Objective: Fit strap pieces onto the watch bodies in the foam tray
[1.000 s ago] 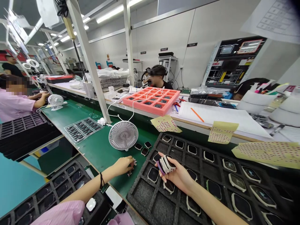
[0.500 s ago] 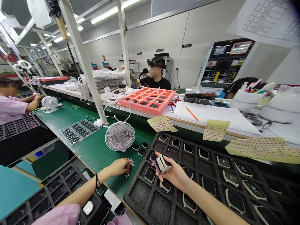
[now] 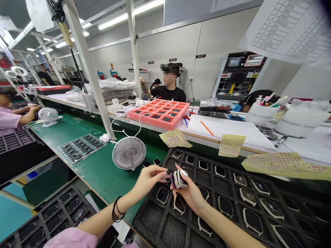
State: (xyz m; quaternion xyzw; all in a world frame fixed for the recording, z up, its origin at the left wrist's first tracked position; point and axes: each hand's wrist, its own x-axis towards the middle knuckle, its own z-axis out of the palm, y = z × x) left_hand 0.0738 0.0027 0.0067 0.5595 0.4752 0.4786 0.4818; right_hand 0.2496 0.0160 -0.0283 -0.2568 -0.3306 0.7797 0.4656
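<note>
My right hand [image 3: 193, 194] is wrapped round a small stack of smartwatch cases [image 3: 178, 179], pale ones with a purple one at the left end. Just left of the stack, my left hand [image 3: 151, 177] has thumb and fingertips pinched together; what they hold, if anything, is too small to make out. Both hands are over a black foam tray [image 3: 178, 225] whose pockets hold several watch cases with dark screens, such as a green-rimmed one [image 3: 226, 206]. Two dark watch cases, one of them a rounded case [image 3: 157, 161], lie on the green bench behind my left hand.
A white fan [image 3: 129, 153] stands left of the tray, with a clear blister tray [image 3: 82, 148] beyond it. A pink foam tray [image 3: 159, 113] sits on the raised shelf, where yellow sticker sheets [image 3: 231, 145] hang. Another black tray [image 3: 46, 220] is lower left. Co-workers sit opposite and far left.
My left hand has risen from the small pieces on the green bench and moved right to beside the stack. My right hand still holds the stack, now with a shiny face showing.
</note>
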